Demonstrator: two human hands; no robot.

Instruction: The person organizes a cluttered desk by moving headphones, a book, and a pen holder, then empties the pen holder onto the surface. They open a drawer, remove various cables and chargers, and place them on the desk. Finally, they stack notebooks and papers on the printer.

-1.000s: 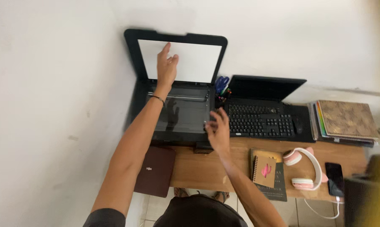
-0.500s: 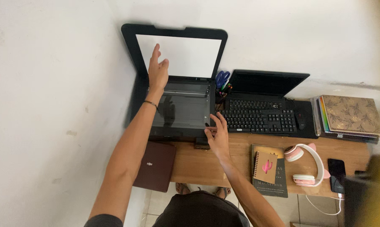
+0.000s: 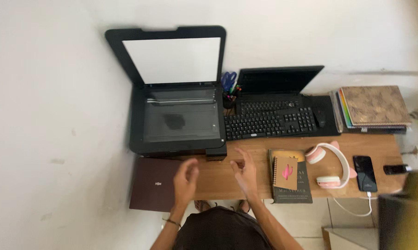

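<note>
A black flatbed scanner point(image 3: 139, 134) stands at the desk's left end, its lid point(image 3: 172, 58) raised against the wall and the glass point(image 3: 181, 120) bare. My left hand point(image 3: 185, 180) hovers over the front of the wooden desk point(image 3: 218, 178), fingers loosely spread, holding nothing, just right of a dark maroon laptop point(image 3: 154, 184). My right hand point(image 3: 245, 173) is close beside it, also open and holding nothing, left of a small brown spiral notebook point(image 3: 286, 172) lying on a dark book point(image 3: 292, 192).
A black keyboard point(image 3: 269, 122) sits before an open laptop point(image 3: 278, 81), a pen cup point(image 3: 229, 95) beside it. Further right lie pink headphones point(image 3: 331, 166), a phone point(image 3: 365, 172) on a cable and stacked notebooks point(image 3: 373, 107). White walls close off the left and back.
My left hand has let go of the scanner lid, which stays up, and dropped to the desk front. My right hand has pulled back from the scanner's edge. The view has shifted.
</note>
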